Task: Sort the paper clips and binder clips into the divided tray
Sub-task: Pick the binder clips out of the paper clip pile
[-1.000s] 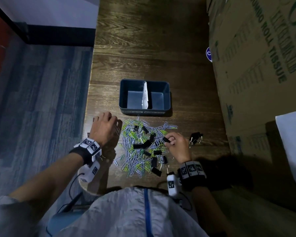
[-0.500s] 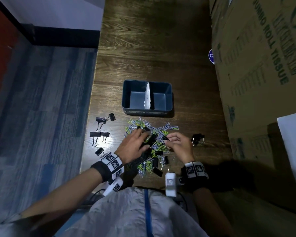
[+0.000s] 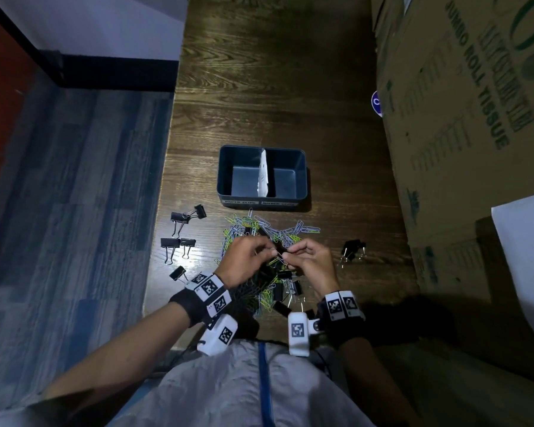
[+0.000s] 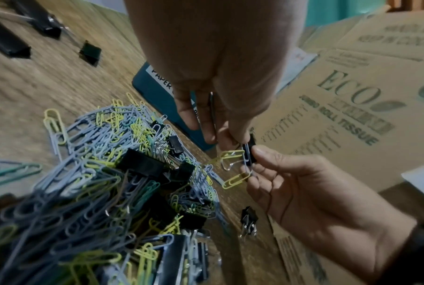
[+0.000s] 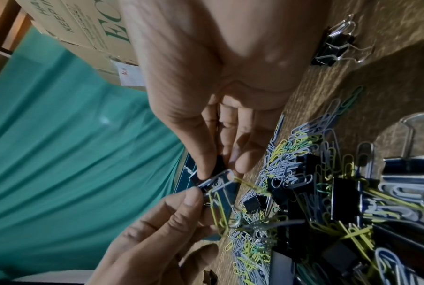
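Observation:
Above the mixed pile of paper clips and black binder clips [image 3: 269,235] my two hands meet. My right hand [image 3: 287,255] pinches a small black binder clip [image 4: 251,152] by its body. Yellow and grey paper clips [image 4: 233,167] hang tangled on it, and my left hand [image 3: 270,251] pinches them at the clip's other end. The dark blue divided tray [image 3: 225,180] stands just beyond the pile, with a white divider [image 3: 263,174] between two compartments. Nothing shows inside either one.
Several black binder clips [image 3: 179,241] lie apart on the wood left of the pile, near the table's left edge [image 3: 162,217]. A smaller cluster of binder clips [image 3: 352,249] lies to the right. Tall cardboard boxes [image 3: 460,118] wall off the right side.
My left hand left the binder clips at the table's left, crossed to the pile and rose to meet my right hand. Both now hold one tangled clip above the pile.

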### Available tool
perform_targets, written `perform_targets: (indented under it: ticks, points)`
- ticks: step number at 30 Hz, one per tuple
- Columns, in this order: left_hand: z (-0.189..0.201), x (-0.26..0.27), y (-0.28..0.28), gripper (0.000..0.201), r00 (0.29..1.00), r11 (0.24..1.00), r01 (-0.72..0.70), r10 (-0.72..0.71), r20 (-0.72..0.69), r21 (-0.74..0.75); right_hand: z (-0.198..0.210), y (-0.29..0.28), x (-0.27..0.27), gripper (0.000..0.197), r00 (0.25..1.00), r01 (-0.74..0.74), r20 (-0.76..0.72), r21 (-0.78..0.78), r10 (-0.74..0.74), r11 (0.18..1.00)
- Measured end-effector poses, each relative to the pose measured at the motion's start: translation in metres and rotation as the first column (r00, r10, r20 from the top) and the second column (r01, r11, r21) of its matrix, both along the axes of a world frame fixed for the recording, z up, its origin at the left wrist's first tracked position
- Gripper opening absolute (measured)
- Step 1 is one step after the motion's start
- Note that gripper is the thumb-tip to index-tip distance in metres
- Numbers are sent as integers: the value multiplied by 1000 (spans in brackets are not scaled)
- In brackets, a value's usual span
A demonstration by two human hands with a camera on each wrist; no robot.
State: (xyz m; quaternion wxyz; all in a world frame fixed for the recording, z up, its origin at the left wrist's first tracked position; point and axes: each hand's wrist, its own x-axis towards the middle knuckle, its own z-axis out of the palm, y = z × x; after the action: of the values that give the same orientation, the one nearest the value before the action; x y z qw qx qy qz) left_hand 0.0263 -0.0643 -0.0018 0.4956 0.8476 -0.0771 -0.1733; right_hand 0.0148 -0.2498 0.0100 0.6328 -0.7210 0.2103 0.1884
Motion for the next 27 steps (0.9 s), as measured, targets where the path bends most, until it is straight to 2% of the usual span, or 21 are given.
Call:
perform_targets:
  ticks: [3, 5, 9, 14, 18, 22, 27]
  points:
    - [0, -1, 2, 5, 973, 971, -185, 159, -165, -151, 2, 2, 0, 18, 1000, 14, 13, 32, -14, 999]
    - [1, -1, 2, 6, 960, 956, -231, 193, -205, -179, 3, 5, 0, 17, 999, 47, 15, 34, -47, 998]
    - [2, 2, -1, 12, 957, 965, -235, 209, -202, -114, 2, 16, 2, 12, 992, 126, 17, -8, -126, 992]
    - [10, 9, 2, 11, 908, 973, -192, 125, -400, -132, 3, 25, 4, 14, 986, 160, 47, -10, -159, 987]
    - [12, 9, 8, 13, 946, 991, -85, 46, -320, -108, 5, 18, 6, 8, 958, 285, 19, 18, -286, 958]
    - [8, 10, 17, 12, 966, 1000, 18, -16, -258, 8, 2, 6, 13, 12, 933, 359, 3, 49, -360, 932]
    - [-7, 9, 23, 6, 976, 945, 34, 38, -212, 325, -6, -14, 18, 15, 936, 352, -7, -19, -352, 936]
